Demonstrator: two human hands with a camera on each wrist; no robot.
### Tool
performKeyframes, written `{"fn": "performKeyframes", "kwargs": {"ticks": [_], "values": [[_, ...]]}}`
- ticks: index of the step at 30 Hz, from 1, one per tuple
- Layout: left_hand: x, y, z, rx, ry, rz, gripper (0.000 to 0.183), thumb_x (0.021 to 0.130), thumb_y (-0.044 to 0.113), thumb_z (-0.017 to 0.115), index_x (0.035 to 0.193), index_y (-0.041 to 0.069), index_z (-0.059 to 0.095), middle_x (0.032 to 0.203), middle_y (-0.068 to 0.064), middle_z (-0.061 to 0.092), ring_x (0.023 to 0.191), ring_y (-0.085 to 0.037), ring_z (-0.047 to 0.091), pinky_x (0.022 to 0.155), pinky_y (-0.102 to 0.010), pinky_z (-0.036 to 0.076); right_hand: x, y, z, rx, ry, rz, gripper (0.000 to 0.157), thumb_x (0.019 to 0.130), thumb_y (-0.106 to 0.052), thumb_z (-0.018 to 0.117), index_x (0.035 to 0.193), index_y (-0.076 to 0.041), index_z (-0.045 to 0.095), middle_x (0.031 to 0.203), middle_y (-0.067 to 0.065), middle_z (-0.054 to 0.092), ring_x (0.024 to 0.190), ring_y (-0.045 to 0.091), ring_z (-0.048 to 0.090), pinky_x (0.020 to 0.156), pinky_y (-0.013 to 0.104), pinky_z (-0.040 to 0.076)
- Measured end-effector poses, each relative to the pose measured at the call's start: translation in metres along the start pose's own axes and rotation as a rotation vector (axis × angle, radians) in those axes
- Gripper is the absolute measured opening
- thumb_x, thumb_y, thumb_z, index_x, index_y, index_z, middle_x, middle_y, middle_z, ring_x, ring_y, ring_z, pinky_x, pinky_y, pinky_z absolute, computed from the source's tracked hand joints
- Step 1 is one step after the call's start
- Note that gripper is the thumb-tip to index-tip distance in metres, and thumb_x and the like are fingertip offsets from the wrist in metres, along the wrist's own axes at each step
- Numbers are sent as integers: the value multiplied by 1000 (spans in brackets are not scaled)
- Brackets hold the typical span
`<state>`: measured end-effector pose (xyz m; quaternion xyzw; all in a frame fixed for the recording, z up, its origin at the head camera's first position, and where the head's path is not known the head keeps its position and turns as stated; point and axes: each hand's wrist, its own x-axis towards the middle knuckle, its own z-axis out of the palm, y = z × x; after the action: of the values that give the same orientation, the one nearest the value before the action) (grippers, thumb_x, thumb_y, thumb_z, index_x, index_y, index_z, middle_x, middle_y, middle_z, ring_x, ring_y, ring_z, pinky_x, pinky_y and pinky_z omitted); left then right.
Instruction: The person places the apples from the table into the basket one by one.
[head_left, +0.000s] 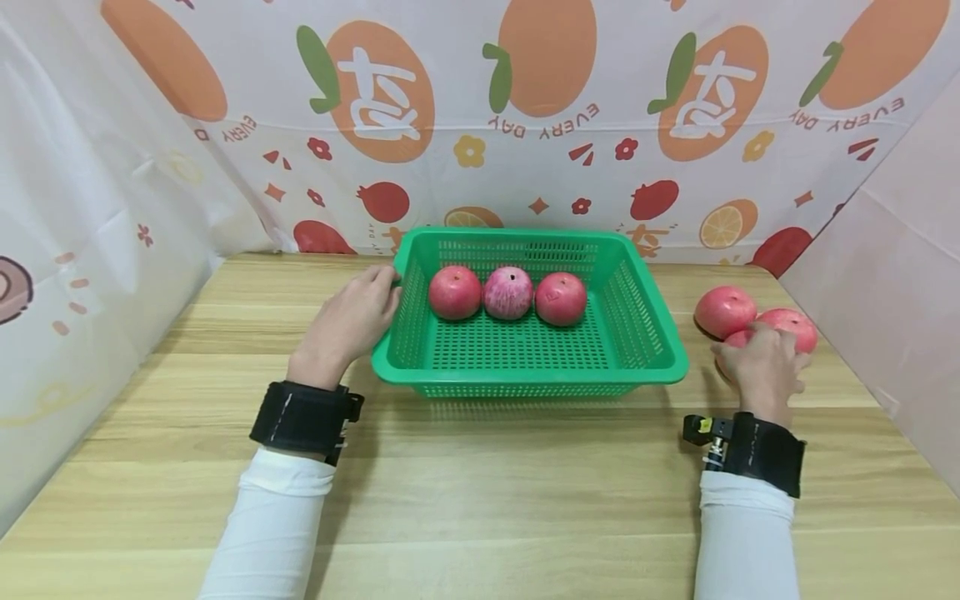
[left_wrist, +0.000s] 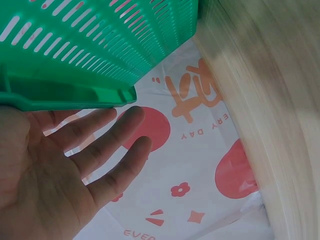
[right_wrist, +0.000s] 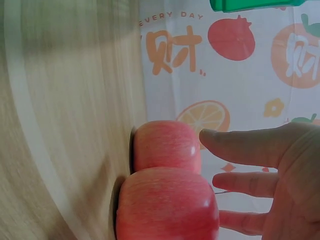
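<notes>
A green plastic basket [head_left: 525, 377] sits on the wooden table against the patterned backdrop. Three red apples stand in a row inside it: a left one [head_left: 454, 293], a streaked middle one [head_left: 508, 293] and a right one [head_left: 561, 299]. At the basket's left rim is my left hand [head_left: 348, 317], its fingers extended just beneath the rim in the left wrist view; its thumb is hidden there. My right hand [head_left: 767, 371] hovers over three more apples on the right, thumb and fingers spread. It partly covers the nearest apple [right_wrist: 167, 205]; a second apple [right_wrist: 167, 145] lies behind.
A white cloth backdrop [head_left: 465, 100] with fruit prints rises behind the basket. Pale cloth sides [head_left: 97, 250] bound the table [head_left: 480, 517] at left and right. Black straps with small camera mounts circle both wrists.
</notes>
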<state>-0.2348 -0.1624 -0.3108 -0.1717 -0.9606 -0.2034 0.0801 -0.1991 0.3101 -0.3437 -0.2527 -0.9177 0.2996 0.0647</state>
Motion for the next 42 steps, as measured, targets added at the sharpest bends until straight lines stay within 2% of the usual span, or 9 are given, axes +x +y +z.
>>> {"fn": "performKeyframes", "kwargs": {"ticks": [8,15,24,37,42], "values": [[0,0,1,8,6,3,30,107,12,47,128,-9,53,116,-24,55,99,-38,57,91,-57,53,0,6,6,-14,26,7,67,93,-21,65,148,9,39,147,41,23,136,62,13,94,83,25],[1,0,2,5,12,-1,30,107,12,47,129,-8,53,117,-23,56,99,-37,58,91,-57,53,1,9,8,-18,42,6,65,91,-15,58,149,7,39,147,41,22,135,62,15,93,83,29],[1,0,2,12,12,-1,29,107,12,46,127,-8,53,115,-23,56,98,-37,57,90,-57,53,1,10,2,-81,-25,-9,69,87,-13,59,149,6,37,143,42,21,130,63,18,91,77,37],[1,-1,3,6,9,1,29,107,12,46,128,-8,53,116,-23,56,98,-37,57,89,-57,53,1,12,3,-52,-78,-7,74,85,-10,64,152,4,34,145,42,17,129,66,16,91,77,37],[2,-2,3,1,13,3,30,107,11,47,129,-8,53,118,-23,56,100,-38,58,91,-59,52,4,12,3,-54,-168,-25,73,83,-11,70,148,2,40,134,42,22,122,65,23,85,73,42]]}}
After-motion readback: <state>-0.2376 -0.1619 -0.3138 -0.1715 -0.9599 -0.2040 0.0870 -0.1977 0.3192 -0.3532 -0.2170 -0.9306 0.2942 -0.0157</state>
